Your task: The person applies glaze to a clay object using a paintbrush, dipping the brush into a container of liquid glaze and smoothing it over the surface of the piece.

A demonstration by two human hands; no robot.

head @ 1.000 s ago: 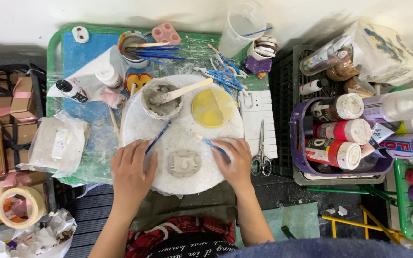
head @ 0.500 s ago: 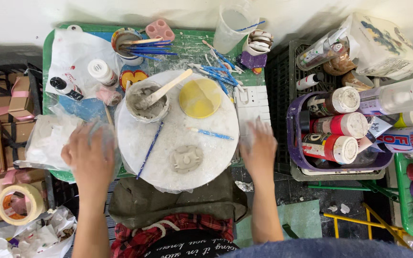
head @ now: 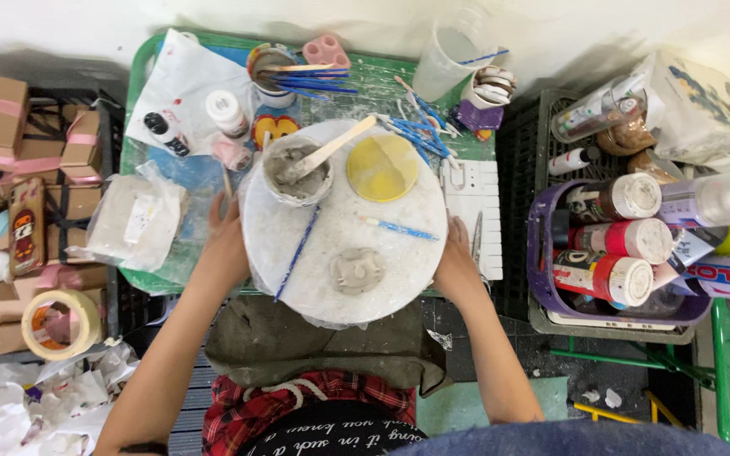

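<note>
- The left hand [head: 226,245] and the right hand [head: 456,262] are well apart, each pressed with open fingers against an opposite edge of the round white board [head: 344,224]; whether the fingers curl under the rim cannot be told.
- The board lies on the green tabletop [head: 365,84], just in front of the person's lap.
- On the board, a small grey tub [head: 297,169] holds wet grey clay with a wooden stick [head: 335,145] leaning in it.
- Beside the tub lies a yellow lid [head: 382,167]; near the front edge sits a flat grey clay piece [head: 356,270], its shape hard to make out.
- Two blue tools [head: 297,253] lie on the board, one long, one short.
- A cup at the back [head: 274,72] holds blue brushes.
- A clear plastic cup [head: 449,55] stands further right; its contents are unclear.
- The purple basket [head: 542,253] on the right carries paint bottles lying on their sides; more bottles are cut off by the right edge.
- A tape roll [head: 61,325] and cardboard boxes [head: 10,160] lie to the left.
</note>
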